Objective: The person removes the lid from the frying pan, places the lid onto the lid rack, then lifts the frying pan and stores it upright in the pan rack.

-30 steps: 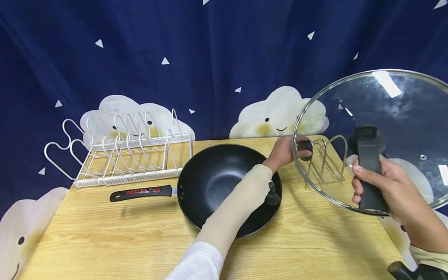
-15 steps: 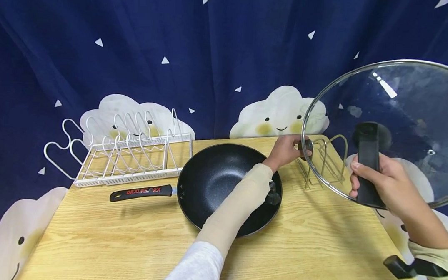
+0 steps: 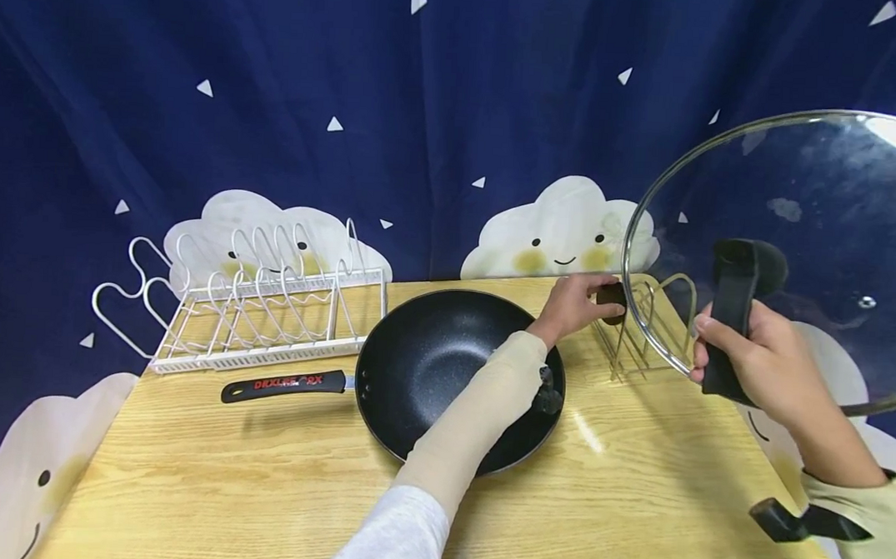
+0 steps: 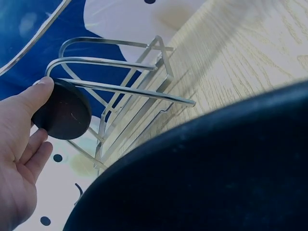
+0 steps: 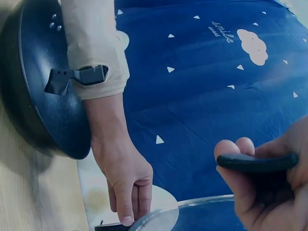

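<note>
My left hand (image 3: pixel 570 303) reaches across the wok and pinches a black disc (image 4: pixel 65 109) at the near end of a wire rack (image 4: pixel 125 90). The thumb rests on the disc's edge, with fingers behind it. Whether the disc is fixed to the rack cannot be told. At the right, my right hand (image 3: pixel 782 365) grips the black handle (image 3: pixel 729 333) of a large glass lid (image 3: pixel 820 187). The steel-rimmed lid is raised on edge and overlaps the rack in the head view; its right side is cut off. Under my left forearm sits a black wok (image 3: pixel 436 371).
A white wire dish rack (image 3: pixel 257 353) stands at the back left of the wooden table (image 3: pixel 259 488). The wok's handle (image 3: pixel 286 386) points left, just in front of that rack. Behind the table hangs a dark blue curtain (image 3: pixel 277 55) with clouds.
The lid has shifted right and slightly up in the head view, turning a little, while my right hand keeps its grip. My left hand stays at the black disc.
</note>
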